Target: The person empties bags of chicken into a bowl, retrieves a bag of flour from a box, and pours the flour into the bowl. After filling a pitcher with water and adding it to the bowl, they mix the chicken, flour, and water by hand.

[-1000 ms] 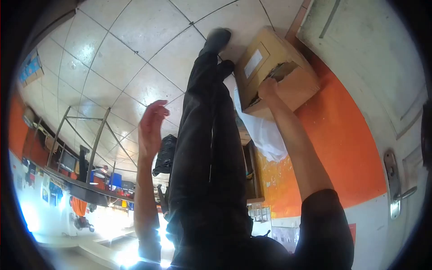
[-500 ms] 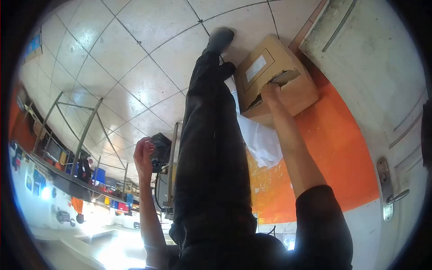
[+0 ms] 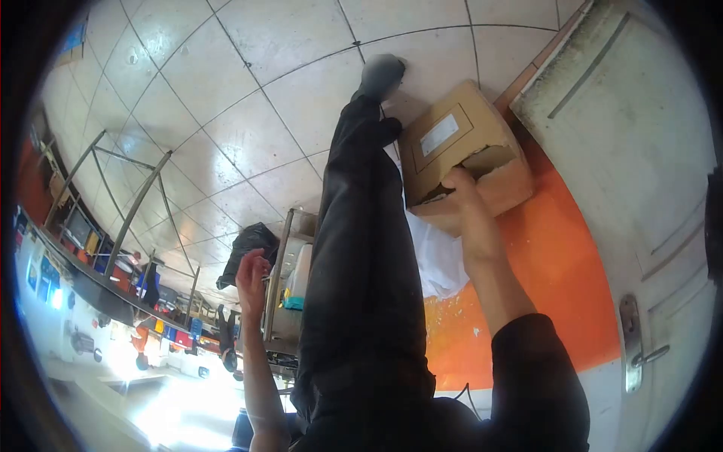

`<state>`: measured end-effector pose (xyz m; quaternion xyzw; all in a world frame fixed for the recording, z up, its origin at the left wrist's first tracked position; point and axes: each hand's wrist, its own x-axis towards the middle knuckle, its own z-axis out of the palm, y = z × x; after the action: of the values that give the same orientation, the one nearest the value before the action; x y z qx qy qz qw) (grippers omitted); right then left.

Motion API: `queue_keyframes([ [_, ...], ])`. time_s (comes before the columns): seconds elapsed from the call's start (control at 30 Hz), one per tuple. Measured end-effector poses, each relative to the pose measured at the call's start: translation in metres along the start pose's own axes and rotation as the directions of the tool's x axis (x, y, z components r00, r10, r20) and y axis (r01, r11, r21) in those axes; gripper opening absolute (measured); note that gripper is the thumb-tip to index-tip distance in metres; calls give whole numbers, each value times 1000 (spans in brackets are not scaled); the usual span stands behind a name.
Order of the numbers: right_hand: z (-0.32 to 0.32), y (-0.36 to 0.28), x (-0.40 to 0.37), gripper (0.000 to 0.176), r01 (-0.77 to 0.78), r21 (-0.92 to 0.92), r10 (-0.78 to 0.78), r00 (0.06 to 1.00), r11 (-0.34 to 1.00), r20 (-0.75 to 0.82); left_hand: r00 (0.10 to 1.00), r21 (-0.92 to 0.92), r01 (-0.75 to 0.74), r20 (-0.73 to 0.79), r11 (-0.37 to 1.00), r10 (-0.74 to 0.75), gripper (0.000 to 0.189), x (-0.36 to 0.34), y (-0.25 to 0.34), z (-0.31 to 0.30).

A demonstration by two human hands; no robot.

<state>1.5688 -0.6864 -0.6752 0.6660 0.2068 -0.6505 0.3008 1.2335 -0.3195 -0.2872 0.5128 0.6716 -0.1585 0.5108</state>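
The box (image 3: pixel 444 139) is seen tilted beside the legs (image 3: pixel 365 248), between the foot (image 3: pixel 382 79) and the orange wall (image 3: pixel 557 301); whether it is borne by the floor (image 3: pixel 301 45) or hung from the arm cannot be told. It is grasped by the right hand (image 3: pixel 463 188) at the ragged edge of the hole (image 3: pixel 486 160), with the thumb laid on the panel and the other fingers largely hidden. The left hand (image 3: pixel 254 273) is held well apart, loosely curled, with nothing seen in it; the black bag (image 3: pixel 241 252) is shown just behind.

Further tearing is judged the chief risk: if the load is taken by the ragged edge alone, the cardboard may be ripped and the box dropped toward the foot. Because one side only is gripped, the box may be tipped and its contents, which are not visible, spilled through the hole. The white bag (image 3: pixel 442 264), lying beneath the near side, may be snagged by a swinging corner, and the door (image 3: pixel 602 143) may be struck if the box is swung outward.
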Motion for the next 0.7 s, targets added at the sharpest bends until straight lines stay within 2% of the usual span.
queue_keyframes([
  [0.03,19,4,23,42,56,80,-52,998,995,-47,999,-2,36,-12,999,-36,29,-5,-5,3],
  [0.1,-10,2,0,43,51,39,-50,998,998,-26,993,-18,111,-28,994,-111,30,-14,-20,8],
  [0.17,-12,0,-20,44,39,-1,-39,999,999,-5,988,-6,155,-18,988,-155,29,-25,-45,11],
  [0.2,-9,-2,-22,43,-6,53,17,978,999,-207,984,-3,176,-14,984,-176,29,-27,-49,15],
  [0.23,-6,-4,-26,42,-39,117,82,917,992,-391,983,2,182,-3,983,-182,29,-32,-54,17],
  [0.37,-15,-4,-39,36,-4,181,90,879,983,-469,970,-13,242,7,970,-242,28,-51,-63,23],
  [0.43,-23,-5,-45,31,26,82,11,907,996,-422,972,-29,233,50,972,-231,27,-55,-67,20],
  [0.47,-26,-7,-49,31,24,89,17,904,996,-427,974,-26,223,52,974,-222,27,-55,-69,18],
  [0.53,-35,-15,-65,27,4,436,228,847,900,-480,971,-24,231,73,973,-229,27,-57,-75,14],
  [0.57,-35,-14,-69,27,5,439,233,842,899,-487,973,-27,221,75,975,-219,27,-55,-80,11],
  [0.63,-32,-11,-74,27,-122,27,124,927,992,-353,983,-51,173,74,984,-169,27,-48,-90,0],
  [0.7,-26,-12,-82,24,-136,-25,108,875,990,-472,985,-84,161,73,983,-155,27,-41,-92,-12],
])
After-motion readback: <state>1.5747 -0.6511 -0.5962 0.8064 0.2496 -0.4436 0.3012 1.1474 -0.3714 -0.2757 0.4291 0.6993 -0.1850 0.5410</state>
